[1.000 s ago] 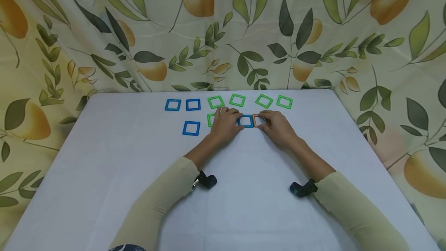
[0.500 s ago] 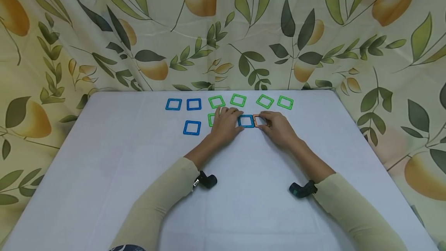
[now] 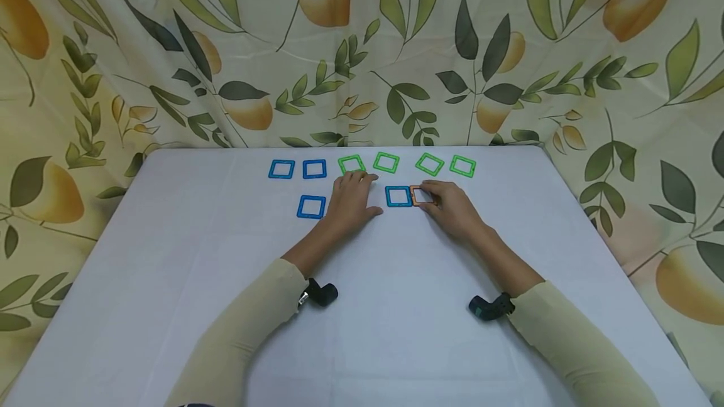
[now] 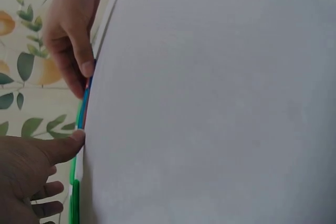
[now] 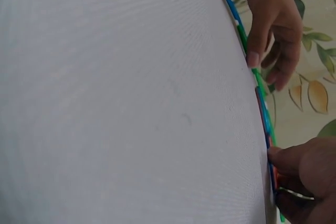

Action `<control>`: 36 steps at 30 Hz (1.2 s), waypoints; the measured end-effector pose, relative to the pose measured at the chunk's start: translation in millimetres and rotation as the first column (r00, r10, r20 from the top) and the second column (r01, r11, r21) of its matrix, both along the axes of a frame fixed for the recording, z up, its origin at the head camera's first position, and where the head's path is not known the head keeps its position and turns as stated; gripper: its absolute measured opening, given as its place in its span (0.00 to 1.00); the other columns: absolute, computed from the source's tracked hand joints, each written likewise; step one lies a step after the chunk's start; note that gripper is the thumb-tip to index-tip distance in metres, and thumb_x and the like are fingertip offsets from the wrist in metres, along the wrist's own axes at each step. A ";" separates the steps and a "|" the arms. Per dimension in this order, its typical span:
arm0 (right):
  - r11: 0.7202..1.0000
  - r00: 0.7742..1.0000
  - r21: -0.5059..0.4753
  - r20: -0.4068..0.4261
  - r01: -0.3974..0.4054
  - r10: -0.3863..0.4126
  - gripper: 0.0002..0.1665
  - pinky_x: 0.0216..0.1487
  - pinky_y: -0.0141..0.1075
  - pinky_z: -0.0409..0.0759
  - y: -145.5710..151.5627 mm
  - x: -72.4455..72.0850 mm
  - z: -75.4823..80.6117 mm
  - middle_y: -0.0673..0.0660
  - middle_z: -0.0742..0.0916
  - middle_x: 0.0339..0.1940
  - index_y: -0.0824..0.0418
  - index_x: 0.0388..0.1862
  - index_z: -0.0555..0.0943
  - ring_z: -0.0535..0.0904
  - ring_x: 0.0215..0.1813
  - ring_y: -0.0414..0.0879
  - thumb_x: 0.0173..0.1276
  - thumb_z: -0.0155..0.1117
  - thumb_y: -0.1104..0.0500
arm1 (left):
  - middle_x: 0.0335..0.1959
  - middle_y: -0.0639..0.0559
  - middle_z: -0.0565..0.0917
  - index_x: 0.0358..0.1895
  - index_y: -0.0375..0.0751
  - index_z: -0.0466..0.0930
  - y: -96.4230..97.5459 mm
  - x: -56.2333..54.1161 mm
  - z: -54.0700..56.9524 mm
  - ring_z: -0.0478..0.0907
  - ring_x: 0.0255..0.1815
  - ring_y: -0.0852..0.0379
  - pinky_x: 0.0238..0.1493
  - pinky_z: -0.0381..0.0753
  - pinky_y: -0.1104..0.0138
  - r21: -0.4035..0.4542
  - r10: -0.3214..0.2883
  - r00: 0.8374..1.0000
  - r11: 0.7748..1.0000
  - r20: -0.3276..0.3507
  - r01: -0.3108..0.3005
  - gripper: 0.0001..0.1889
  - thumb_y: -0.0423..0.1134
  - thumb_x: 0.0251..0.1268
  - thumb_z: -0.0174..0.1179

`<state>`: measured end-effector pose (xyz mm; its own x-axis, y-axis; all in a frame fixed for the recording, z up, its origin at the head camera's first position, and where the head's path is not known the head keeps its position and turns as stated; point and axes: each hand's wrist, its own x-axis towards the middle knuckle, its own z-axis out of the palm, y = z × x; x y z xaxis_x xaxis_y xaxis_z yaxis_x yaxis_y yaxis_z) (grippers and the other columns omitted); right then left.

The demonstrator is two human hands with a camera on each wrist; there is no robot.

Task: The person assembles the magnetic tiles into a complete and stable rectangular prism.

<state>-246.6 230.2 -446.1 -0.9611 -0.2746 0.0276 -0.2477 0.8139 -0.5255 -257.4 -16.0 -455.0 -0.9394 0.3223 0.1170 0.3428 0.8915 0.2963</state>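
My right hand [image 3: 452, 206] pinches an orange square frame tile [image 3: 414, 196] between thumb and fingers, partly covering it. The orange tile's left edge lies right against a blue square frame tile [image 3: 398, 196], flat on the table. To the left of this pair, my left hand [image 3: 351, 203] hovers with its fingers and thumb spread and nothing held in them. Its fingertips overlap a green square frame [image 3: 352, 164] of the back row in the head view. From low at table level, the left wrist view shows the left thumb [image 4: 68, 148] near the tiles' edges.
Along the table's back edge lie two blue frames [image 3: 314, 169] and several green frames [image 3: 386, 162]. Another blue frame [image 3: 311, 206] lies just left of the left hand. A white cloth [image 3: 396, 331] covers the table, and a leaf-and-fruit patterned curtain [image 3: 362, 80] hangs behind it.
My left hand has let go of the blue frame's left side and moved left, now covering a green frame that showed partly before. The right hand stays on the orange tile.
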 end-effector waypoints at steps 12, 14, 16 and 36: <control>1.000 1.000 -0.027 0.011 0.000 0.000 0.31 0.74 0.56 0.68 2.7 -1.4 -1.4 0.65 0.76 0.76 0.70 0.74 0.74 0.66 0.79 0.62 0.76 0.68 0.63 | 0.70 0.43 0.73 0.77 0.44 0.70 -30.6 2.7 6.7 0.67 0.63 0.47 0.63 0.68 0.55 0.020 0.077 0.996 0.997 0.041 -0.078 0.45 0.56 0.59 0.78; 0.999 1.000 -0.032 0.011 0.002 -0.001 0.31 0.74 0.56 0.67 3.7 -1.3 -2.5 0.65 0.76 0.76 0.70 0.74 0.74 0.66 0.79 0.62 0.76 0.68 0.63 | 0.69 0.43 0.73 0.77 0.44 0.71 -35.0 2.4 7.5 0.67 0.63 0.47 0.62 0.68 0.55 0.021 0.087 0.995 0.996 0.057 -0.089 0.45 0.56 0.59 0.78; 0.999 1.000 -0.040 0.008 0.007 -0.007 0.32 0.75 0.56 0.66 5.4 -1.9 -3.9 0.65 0.77 0.75 0.68 0.75 0.73 0.66 0.79 0.62 0.76 0.69 0.63 | 0.68 0.43 0.73 0.76 0.44 0.72 -39.7 1.3 9.1 0.66 0.63 0.47 0.62 0.67 0.54 0.022 0.094 0.993 0.995 0.073 -0.095 0.44 0.56 0.59 0.79; 0.984 0.999 -0.176 0.034 0.003 0.004 0.32 0.77 0.55 0.63 17.5 -5.6 -10.1 0.63 0.80 0.72 0.65 0.74 0.76 0.67 0.78 0.59 0.72 0.70 0.67 | 0.64 0.43 0.78 0.71 0.45 0.80 -60.4 -9.0 10.7 0.68 0.58 0.46 0.58 0.65 0.50 0.046 0.081 0.987 0.995 0.141 -0.088 0.37 0.52 0.60 0.79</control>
<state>-252.2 247.8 -456.2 -0.9622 -0.2689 0.0424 -0.2273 0.7079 -0.6688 -266.4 -76.4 -444.3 -0.9714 0.2376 -0.0014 0.2191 0.8977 0.3823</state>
